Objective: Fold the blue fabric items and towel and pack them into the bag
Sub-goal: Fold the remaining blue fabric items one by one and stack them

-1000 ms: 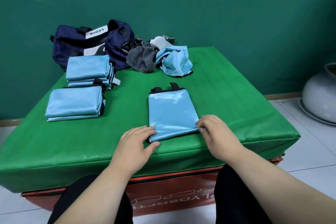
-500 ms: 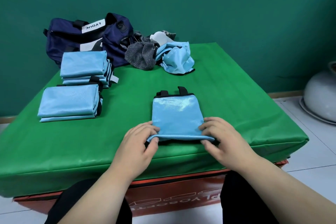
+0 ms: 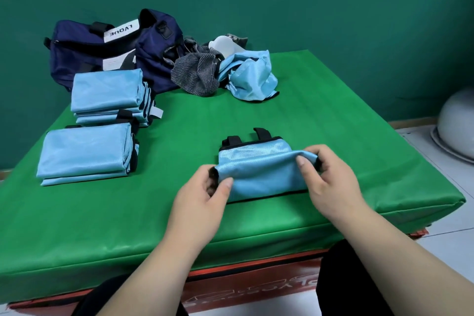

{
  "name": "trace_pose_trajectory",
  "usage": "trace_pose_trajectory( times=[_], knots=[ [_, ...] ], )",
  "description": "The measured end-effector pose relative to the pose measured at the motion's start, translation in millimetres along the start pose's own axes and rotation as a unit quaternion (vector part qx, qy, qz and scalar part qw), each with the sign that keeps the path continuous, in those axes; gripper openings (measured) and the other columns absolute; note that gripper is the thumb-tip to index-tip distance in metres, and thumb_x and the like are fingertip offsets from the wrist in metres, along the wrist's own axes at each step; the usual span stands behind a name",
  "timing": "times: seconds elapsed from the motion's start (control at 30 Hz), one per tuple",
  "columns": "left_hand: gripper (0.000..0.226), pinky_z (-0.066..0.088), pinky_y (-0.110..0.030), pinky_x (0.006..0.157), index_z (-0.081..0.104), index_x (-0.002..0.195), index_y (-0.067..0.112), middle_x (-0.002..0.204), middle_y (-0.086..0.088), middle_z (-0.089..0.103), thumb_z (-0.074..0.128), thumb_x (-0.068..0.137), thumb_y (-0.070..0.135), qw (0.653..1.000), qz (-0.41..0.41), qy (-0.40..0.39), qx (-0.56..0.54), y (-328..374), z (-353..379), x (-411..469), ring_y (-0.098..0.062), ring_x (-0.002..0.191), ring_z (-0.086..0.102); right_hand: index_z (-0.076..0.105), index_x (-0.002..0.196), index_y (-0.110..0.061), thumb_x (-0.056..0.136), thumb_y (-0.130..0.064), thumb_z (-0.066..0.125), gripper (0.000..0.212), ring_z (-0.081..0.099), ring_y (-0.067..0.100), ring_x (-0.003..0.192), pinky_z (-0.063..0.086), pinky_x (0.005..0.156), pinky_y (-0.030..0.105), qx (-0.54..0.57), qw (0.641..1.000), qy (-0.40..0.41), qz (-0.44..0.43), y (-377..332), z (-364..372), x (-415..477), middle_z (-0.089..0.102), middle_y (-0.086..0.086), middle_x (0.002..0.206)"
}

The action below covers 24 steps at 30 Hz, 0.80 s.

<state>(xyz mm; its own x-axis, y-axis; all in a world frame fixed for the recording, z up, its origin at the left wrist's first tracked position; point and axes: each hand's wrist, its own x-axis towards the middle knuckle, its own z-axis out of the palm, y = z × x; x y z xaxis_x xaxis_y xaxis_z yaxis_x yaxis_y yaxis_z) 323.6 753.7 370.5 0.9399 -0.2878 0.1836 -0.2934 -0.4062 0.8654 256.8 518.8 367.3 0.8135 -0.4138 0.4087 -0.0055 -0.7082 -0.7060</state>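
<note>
Two hands on one piece: what state? (A)

Left hand (image 3: 202, 195) pinches the left end of the blue fabric item (image 3: 261, 174), thumb on top. Right hand (image 3: 331, 179) pinches the right end, fingers curled round the raised fold. The item lies near the middle of the front edge of the green padded top (image 3: 333, 115), with its black loops toward the far edge. (B)

Surface? (A)

Green, glossy, faintly creased, resting on a red box (image 3: 256, 285). Along the left edge are a nearer folded stack (image 3: 87, 151) and a farther folded stack (image 3: 107, 90), both light blue. The navy bag (image 3: 102, 59) is at the far left corner. Beside it on the far edge a grey striped towel (image 3: 197, 74), crumpled, touches a crumpled blue piece (image 3: 251, 77). There is a white object (image 3: 223, 45) behind them, kind unclear. (B)

Room? (A)

Teal wall (image 3: 307, 2) behind. Pale tiled floor (image 3: 448, 213) to the right, with a white rounded vessel (image 3: 456, 123) on it near the wall. (B)
</note>
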Motion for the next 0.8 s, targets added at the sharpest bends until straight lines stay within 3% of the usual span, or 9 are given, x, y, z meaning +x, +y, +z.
trace_pose_trajectory(
  times=[0.1, 0.2, 0.27, 0.4, 0.47, 0.57, 0.63, 0.7, 0.8],
  knots=[
    [0.011, 0.049, -0.037, 0.067, 0.056, 0.106, 0.033, 0.078, 0.012, 0.068, 0.059, 0.096, 0.030, 0.999, -0.003, 0.035, 0.029, 4.3, 5.8, 22.9, -0.009, 0.071, 0.062, 0.052, 0.087, -0.034, 0.096, -0.035, 0.058, 0.011, 0.054, 0.001, 0.066, 0.035, 0.056, 0.017, -0.016, 1.000, -0.001, 0.027, -5.1, 9.3, 22.5, 0.056, -0.011, 0.066],
    [0.043, 0.046, -0.039, 0.063, 0.040, 0.139, 0.034, 0.069, 0.008, 0.055, 0.054, 0.098, 0.033, 0.995, -0.030, 0.039, 0.086, 7.5, 11.0, 41.1, -0.014, 0.064, 0.055, 0.058, 0.096, -0.028, 0.096, -0.039, 0.059, 0.011, 0.055, 0.010, 0.067, 0.041, 0.060, 0.031, -0.045, 0.997, -0.015, 0.056, -4.5, 18.1, 42.9, 0.059, -0.009, 0.071],
    [0.052, 0.044, -0.037, 0.062, 0.031, 0.147, 0.032, 0.069, 0.008, 0.054, 0.052, 0.099, 0.032, 0.991, -0.059, 0.028, 0.117, 7.4, 13.8, 50.1, -0.014, 0.067, 0.056, 0.061, 0.103, -0.026, 0.095, -0.040, 0.061, 0.016, 0.056, 0.019, 0.071, 0.042, 0.063, 0.033, -0.078, 0.994, -0.030, 0.071, -2.6, 23.4, 54.1, 0.060, -0.009, 0.074],
    [0.057, 0.047, -0.038, 0.065, 0.021, 0.149, 0.035, 0.085, 0.002, 0.065, 0.047, 0.098, 0.040, 0.968, -0.070, -0.009, 0.241, 5.5, 16.0, 63.1, -0.025, 0.081, 0.062, 0.061, 0.117, -0.028, 0.092, -0.045, 0.063, 0.030, 0.055, 0.022, 0.073, 0.035, 0.061, 0.032, -0.134, 0.984, -0.062, 0.104, -2.5, 29.9, 70.2, 0.051, -0.009, 0.068],
    [0.058, 0.049, -0.039, 0.074, 0.022, 0.149, 0.035, 0.101, 0.002, 0.063, 0.046, 0.096, 0.044, 0.954, -0.067, -0.008, 0.292, 5.2, 12.6, 64.2, -0.025, 0.093, 0.061, 0.059, 0.121, -0.029, 0.091, -0.048, 0.064, 0.035, 0.054, 0.019, 0.072, 0.032, 0.058, 0.032, -0.144, 0.981, -0.074, 0.111, -3.4, 31.2, 75.0, 0.052, -0.009, 0.068],
    [0.057, 0.040, -0.040, 0.101, 0.035, 0.148, 0.032, 0.128, 0.000, 0.046, 0.048, 0.094, 0.045, 0.946, 0.010, 0.028, 0.322, 3.5, 7.4, 60.6, -0.021, 0.122, 0.042, 0.059, 0.123, -0.029, 0.089, -0.051, 0.064, 0.040, 0.055, 0.016, 0.072, 0.033, 0.055, 0.030, -0.157, 0.976, -0.090, 0.116, -3.4, 34.1, 79.0, 0.054, -0.008, 0.070],
    [0.056, 0.019, -0.041, 0.119, 0.031, 0.151, 0.035, 0.156, 0.001, 0.023, 0.038, 0.098, 0.050, 0.936, 0.077, -0.028, 0.342, 5.7, 8.7, 58.2, -0.019, 0.146, 0.014, 0.059, 0.124, -0.029, 0.088, -0.054, 0.065, 0.044, 0.057, 0.017, 0.077, 0.041, 0.063, 0.031, -0.169, 0.974, -0.088, 0.119, -2.5, 34.3, 79.7, 0.056, -0.010, 0.078],
    [0.060, -0.005, -0.039, 0.122, 0.016, 0.155, 0.039, 0.165, 0.009, -0.009, 0.015, 0.098, 0.058, 0.912, 0.110, -0.123, 0.376, 2.7, 16.5, 55.2, -0.011, 0.149, -0.017, 0.059, 0.127, -0.029, 0.085, -0.057, 0.065, 0.051, 0.059, 0.021, 0.095, 0.048, 0.086, 0.039, -0.190, 0.975, -0.063, 0.100, -2.4, 31.4, 78.1, 0.059, -0.009, 0.103],
    [0.073, -0.008, -0.045, 0.122, 0.004, 0.157, 0.037, 0.163, 0.010, -0.022, -0.007, 0.088, 0.060, 0.893, 0.089, -0.170, 0.407, -4.9, 28.2, 52.2, -0.013, 0.149, -0.022, 0.061, 0.130, -0.022, 0.091, -0.053, 0.058, 0.050, 0.055, 0.026, 0.119, 0.043, 0.104, 0.047, -0.204, 0.977, -0.048, -0.028, -12.0, 30.0, 68.4, 0.059, 0.001, 0.126]
  ],
)
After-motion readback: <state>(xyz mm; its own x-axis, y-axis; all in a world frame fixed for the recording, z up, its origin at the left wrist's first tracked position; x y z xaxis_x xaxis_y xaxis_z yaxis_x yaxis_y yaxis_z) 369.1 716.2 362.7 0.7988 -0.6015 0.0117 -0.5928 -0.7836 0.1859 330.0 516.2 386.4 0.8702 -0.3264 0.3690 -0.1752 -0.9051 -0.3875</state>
